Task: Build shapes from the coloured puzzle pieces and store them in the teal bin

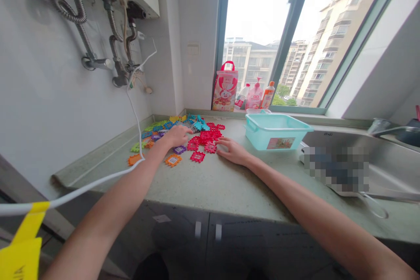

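Observation:
Square interlocking plastic tiles with notched edges lie in a loose heap on the counter. Red tiles (207,137) are bunched at the right of the heap, turquoise tiles (201,124) behind them, and blue, green, purple and orange ones to the left. My left hand (178,135) is over the heap's middle, fingers stretched forward, close to a purple tile (179,149). An orange tile (173,160) lies just in front of it. My right hand (232,151) rests low on the counter, fingers extended, its tips at the edge of the red tiles. Neither hand visibly grips a tile.
A turquoise plastic basin (275,133) stands right of the tiles, beside the steel sink (393,162). Bottles (254,95) and a pink bag (225,89) line the windowsill. A white cable (108,178) crosses above my left forearm. Pipes (113,26) hang at left.

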Demonstrator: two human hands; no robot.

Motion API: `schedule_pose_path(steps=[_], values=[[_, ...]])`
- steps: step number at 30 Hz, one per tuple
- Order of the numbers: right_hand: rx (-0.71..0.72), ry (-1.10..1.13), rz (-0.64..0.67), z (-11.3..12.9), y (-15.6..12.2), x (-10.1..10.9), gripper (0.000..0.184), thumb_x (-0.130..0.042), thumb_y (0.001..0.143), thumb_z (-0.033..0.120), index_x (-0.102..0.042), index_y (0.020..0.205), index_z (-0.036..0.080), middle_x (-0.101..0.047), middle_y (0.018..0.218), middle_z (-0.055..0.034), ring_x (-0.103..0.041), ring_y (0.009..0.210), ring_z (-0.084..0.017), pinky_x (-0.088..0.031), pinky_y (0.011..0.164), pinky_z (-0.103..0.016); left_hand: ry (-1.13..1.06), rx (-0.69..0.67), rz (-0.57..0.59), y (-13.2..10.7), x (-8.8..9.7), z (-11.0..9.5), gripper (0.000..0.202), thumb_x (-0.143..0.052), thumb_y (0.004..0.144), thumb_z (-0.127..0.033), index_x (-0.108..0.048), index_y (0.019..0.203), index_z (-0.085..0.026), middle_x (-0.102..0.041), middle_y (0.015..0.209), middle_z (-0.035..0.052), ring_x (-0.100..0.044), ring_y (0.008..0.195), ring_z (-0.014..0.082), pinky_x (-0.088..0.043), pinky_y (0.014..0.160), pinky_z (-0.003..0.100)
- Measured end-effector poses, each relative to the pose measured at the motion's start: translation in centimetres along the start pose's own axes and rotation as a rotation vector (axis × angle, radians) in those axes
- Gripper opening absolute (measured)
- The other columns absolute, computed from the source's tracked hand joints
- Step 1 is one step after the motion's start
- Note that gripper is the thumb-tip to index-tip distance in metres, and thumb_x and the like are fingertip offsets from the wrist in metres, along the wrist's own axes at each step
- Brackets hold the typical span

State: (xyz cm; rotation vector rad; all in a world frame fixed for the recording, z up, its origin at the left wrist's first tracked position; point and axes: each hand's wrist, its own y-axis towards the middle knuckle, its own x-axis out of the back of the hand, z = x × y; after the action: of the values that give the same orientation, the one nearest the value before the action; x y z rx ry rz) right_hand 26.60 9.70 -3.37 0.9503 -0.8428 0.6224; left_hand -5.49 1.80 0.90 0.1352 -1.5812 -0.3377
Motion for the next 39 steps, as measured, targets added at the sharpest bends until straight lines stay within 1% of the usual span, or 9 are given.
schedule_pose_path(steps=[5, 12, 16, 20, 23, 27, 30, 34, 39], values=[[0.042, 0.024, 0.008, 0.1, 0.1, 0.0, 0.038, -0.069, 0.095, 0.032, -0.074, 0.131, 0.023, -0.069, 0.142, -0.0146, -0.063, 0.136, -0.032, -0.048, 0.119, -0.051, -0.123, -0.099, 0.037, 0.2, -0.3, -1.4, 0.049, -0.060, 0.087, -0.030, -0.075, 0.133, -0.030, -0.078, 0.128, 0.0043, -0.071, 0.119, 0.0276, -0.052, 0.106, 0.037], [0.049, 0.076, 0.007, 0.8, 0.1, 0.5, 0.049, -0.063, 0.096, 0.024, -0.064, 0.145, 0.021, -0.066, 0.147, -0.0142, -0.061, 0.138, -0.029, -0.046, 0.120, -0.050, -0.375, -0.097, 0.028, 0.2, -0.4, -2.4, 0.061, -0.079, 0.077, -0.050, -0.073, 0.132, -0.024, -0.080, 0.102, 0.0056, -0.075, 0.090, 0.0247, -0.058, 0.079, 0.033], [0.047, 0.103, 0.006, 1.2, 0.1, 0.6, 0.054, -0.061, 0.099, 0.026, -0.056, 0.153, 0.024, -0.062, 0.152, -0.0132, -0.058, 0.142, -0.029, -0.044, 0.122, -0.051, -0.543, -0.117, -0.092, 0.1, -0.7, -4.3, 0.054, -0.077, 0.081, -0.046, -0.073, 0.130, -0.024, -0.080, 0.100, 0.0053, -0.075, 0.091, 0.0234, -0.059, 0.082, 0.034], [0.057, 0.103, 0.045, 1.3, 0.0, 0.5, 0.059, -0.061, 0.099, 0.026, -0.052, 0.157, 0.024, -0.058, 0.156, -0.0128, -0.054, 0.145, -0.027, -0.041, 0.125, -0.048, -0.683, -0.141, -0.045, 0.0, -0.6, -5.7, 0.048, -0.061, 0.087, -0.026, -0.072, 0.134, -0.024, -0.079, 0.117, 0.0073, -0.074, 0.112, 0.0248, -0.060, 0.093, 0.037], [0.016, 0.062, 0.095, 1.2, 0.0, 0.5, 0.059, -0.058, 0.102, 0.029, -0.049, 0.160, 0.024, -0.051, 0.163, -0.0133, -0.047, 0.152, -0.029, -0.036, 0.128, -0.050, -0.721, -0.149, -0.023, 0.0, -0.7, -5.7, 0.059, -0.050, 0.078, -0.011, -0.073, 0.132, -0.022, -0.077, 0.127, 0.0084, -0.071, 0.121, 0.0249, -0.061, 0.091, 0.036], [-0.025, 0.016, 0.150, 1.3, 0.0, 0.4, 0.057, -0.051, 0.108, 0.047, -0.049, 0.162, 0.026, -0.047, 0.166, -0.0125, -0.040, 0.156, -0.032, -0.033, 0.129, -0.055, -0.704, -0.155, -0.092, 0.2, -1.4, -5.1, 0.050, -0.055, 0.078, -0.012, -0.076, 0.123, -0.021, -0.077, 0.122, 0.0080, -0.072, 0.116, 0.0239, -0.064, 0.085, 0.033], [-0.007, 0.000, 0.151, 1.5, 0.0, 0.4, 0.060, -0.050, 0.109, 0.053, -0.050, 0.160, 0.022, -0.052, 0.161, -0.0158, -0.046, 0.152, -0.032, -0.036, 0.127, -0.052, -0.669, -0.170, -0.163, 0.4, -1.6, -4.9, 0.034, -0.068, 0.083, -0.026, -0.077, 0.115, -0.020, -0.075, 0.121, 0.0095, -0.071, 0.112, 0.0251, -0.064, 0.079, 0.032], [-0.037, -0.046, 0.124, 1.8, -0.1, 0.5, 0.060, -0.055, 0.107, 0.053, -0.055, 0.156, 0.020, -0.060, 0.151, -0.0177, -0.055, 0.142, -0.032, -0.042, 0.121, -0.049, -0.546, -0.203, -0.231, 0.6, -1.6, -4.5, 0.037, -0.082, 0.081, -0.043, -0.078, 0.111, -0.020, -0.075, 0.114, 0.0092, -0.071, 0.107, 0.0261, -0.059, 0.097, 0.041], [-0.062, -0.077, 0.118, 2.2, -0.1, 1.0, 0.049, -0.055, 0.107, 0.053, -0.068, 0.144, 0.023, -0.066, 0.139, -0.0162, -0.060, 0.134, -0.031, -0.045, 0.118, -0.049, -0.367, -0.096, -0.163, 0.7, -1.5, -3.7, 0.038, -0.061, 0.099, -0.049, -0.075, 0.122, -0.021, -0.073, 0.127, 0.0091, -0.072, 0.106, 0.0242, -0.055, 0.102, 0.038]])
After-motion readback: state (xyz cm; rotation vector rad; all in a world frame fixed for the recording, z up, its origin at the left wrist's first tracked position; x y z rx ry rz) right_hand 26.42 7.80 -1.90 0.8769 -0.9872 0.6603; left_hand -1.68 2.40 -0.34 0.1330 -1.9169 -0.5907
